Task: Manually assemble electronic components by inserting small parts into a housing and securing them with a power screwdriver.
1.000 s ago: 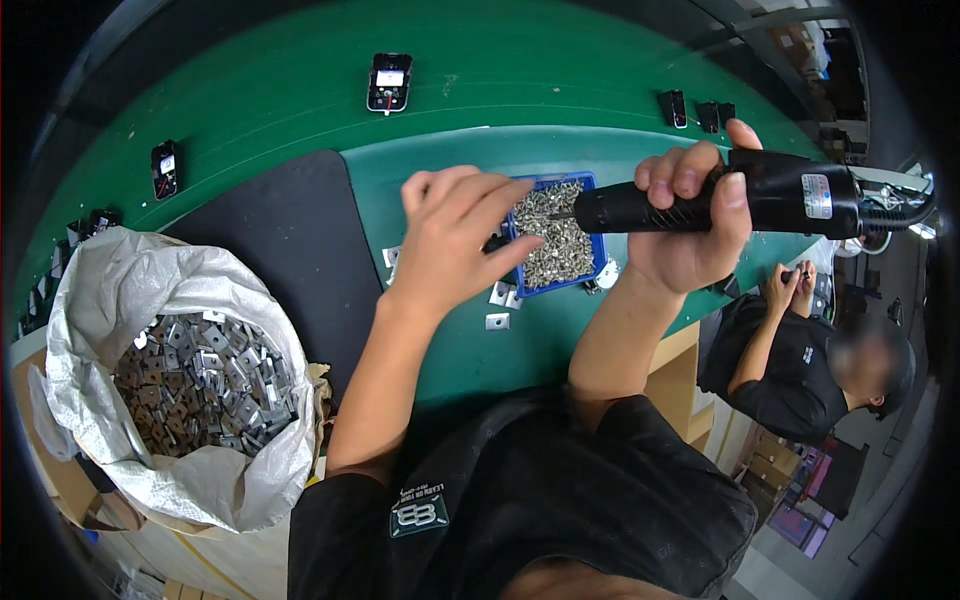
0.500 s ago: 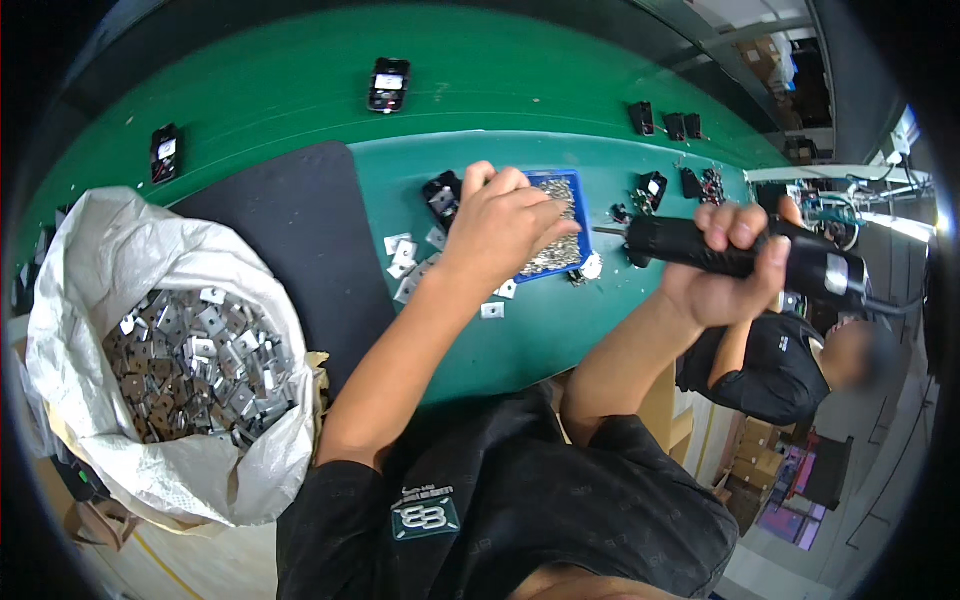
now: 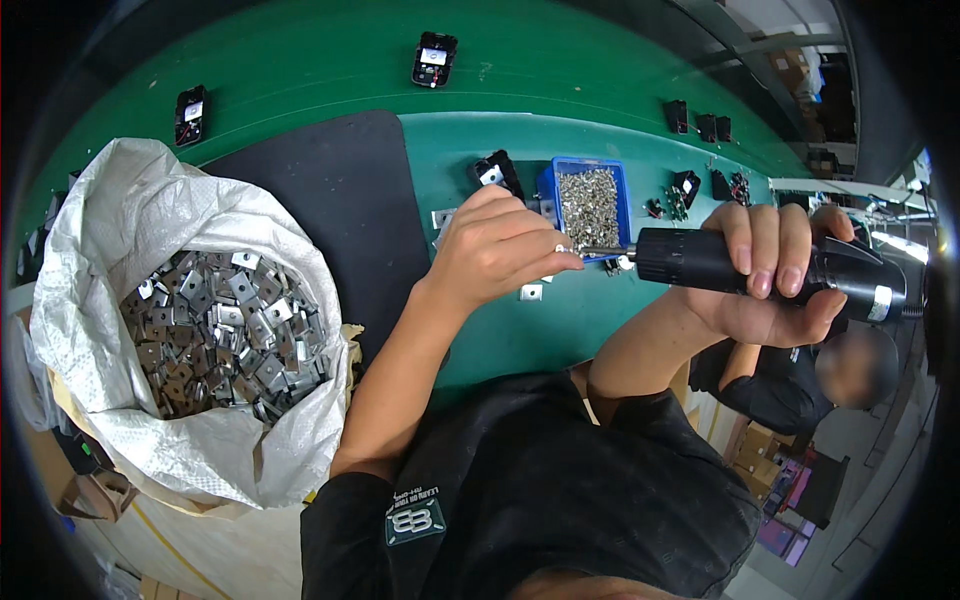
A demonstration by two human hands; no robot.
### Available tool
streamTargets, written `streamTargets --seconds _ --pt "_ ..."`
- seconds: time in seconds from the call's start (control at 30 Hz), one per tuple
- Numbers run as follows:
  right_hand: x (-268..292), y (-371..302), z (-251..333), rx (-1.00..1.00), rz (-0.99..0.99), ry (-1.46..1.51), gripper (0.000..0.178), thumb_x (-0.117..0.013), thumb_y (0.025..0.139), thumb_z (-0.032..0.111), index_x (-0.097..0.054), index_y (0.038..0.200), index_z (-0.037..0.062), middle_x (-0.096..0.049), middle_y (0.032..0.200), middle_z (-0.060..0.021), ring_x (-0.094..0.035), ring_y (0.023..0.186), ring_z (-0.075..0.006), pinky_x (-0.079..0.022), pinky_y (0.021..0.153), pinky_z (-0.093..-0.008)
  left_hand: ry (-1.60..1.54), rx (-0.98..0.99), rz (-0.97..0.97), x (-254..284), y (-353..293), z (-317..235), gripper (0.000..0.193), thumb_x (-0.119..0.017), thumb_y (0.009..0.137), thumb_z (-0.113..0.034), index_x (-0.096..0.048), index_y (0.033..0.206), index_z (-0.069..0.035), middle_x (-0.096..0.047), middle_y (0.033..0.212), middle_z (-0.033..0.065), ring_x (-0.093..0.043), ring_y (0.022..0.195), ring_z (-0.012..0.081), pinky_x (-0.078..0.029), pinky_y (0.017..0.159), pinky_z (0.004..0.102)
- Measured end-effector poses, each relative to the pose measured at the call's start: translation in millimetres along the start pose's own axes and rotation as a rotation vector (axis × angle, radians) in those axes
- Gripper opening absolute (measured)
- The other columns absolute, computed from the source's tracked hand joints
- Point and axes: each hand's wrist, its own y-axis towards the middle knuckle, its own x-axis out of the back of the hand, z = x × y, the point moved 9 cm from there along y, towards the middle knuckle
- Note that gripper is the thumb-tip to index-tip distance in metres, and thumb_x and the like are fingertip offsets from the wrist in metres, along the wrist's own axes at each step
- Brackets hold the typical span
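My right hand (image 3: 745, 312) is wrapped round a black electric screwdriver (image 3: 690, 258), held level above the bench with its bit toward the left. At the bit's tip, my left hand (image 3: 490, 245) pinches a small screw (image 3: 566, 250) between thumb and fingers, most of it hidden. Just beyond the hands is a blue tray (image 3: 625, 205) full of small silver screws (image 3: 588, 205). A black plastic housing (image 3: 512, 178) with a metal piece in it lies left of the tray. Small square metal plates (image 3: 531, 292) lie near my left hand, some partly covered by it.
A white woven sack (image 3: 80, 290) of metal clips (image 3: 240, 330) stands at the left beside a black mat (image 3: 330, 190). Black housings (image 3: 435, 60) sit on the far green surface. More parts (image 3: 685, 190) lie at the right. Another person (image 3: 770, 385) is at the right.
My left hand has come away from the screw tray to the screwdriver's tip, now pinching a screw there. The screwdriver's bit has met these fingers. The whole view has shifted slightly.
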Motion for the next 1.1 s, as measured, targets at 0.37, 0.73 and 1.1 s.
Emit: streamTargets --seconds 0.37,0.73,1.1 --pt "27.0 -2.2 -45.4 -0.161 0.081 0.109 0.054 -0.061 0.09 0.033 -0.037 0.134 0.0112 -0.055 0.084 -0.0017 -0.054 0.07 -0.0141 -0.042 0.068 -0.0302 0.074 0.043 -0.029 9.8 -2.7 11.3 0.03 -0.083 0.056 -0.029 -0.068 0.072 -0.009 -0.062 0.07 -0.0014 -0.055 0.058 0.013 -0.041 0.058 0.0272" --pt "49.1 -3.5 -64.9 -0.217 -0.057 0.089 0.044 -0.072 0.079 0.025 -0.052 0.116 0.0103 -0.057 0.073 0.0028 -0.056 0.064 -0.0098 -0.043 0.064 -0.0243 0.201 0.127 -0.038 8.8 -6.9 26.8 0.03 -0.082 0.053 -0.03 -0.068 0.069 -0.009 -0.06 0.065 -0.0017 -0.053 0.056 0.0133 -0.036 0.058 0.0266" --pt "56.2 -15.2 -87.3 -0.187 -0.008 -0.198 0.043 -0.066 0.085 0.024 -0.047 0.123 0.0161 -0.052 0.078 0.0033 -0.051 0.066 -0.0103 -0.038 0.067 -0.0283 0.441 0.601 0.371 19.8 -16.0 68.7 0.097 -0.085 0.047 -0.036 -0.048 0.133 -0.011 -0.049 0.129 0.0056 -0.046 0.114 0.0245 -0.028 0.094 0.0458"
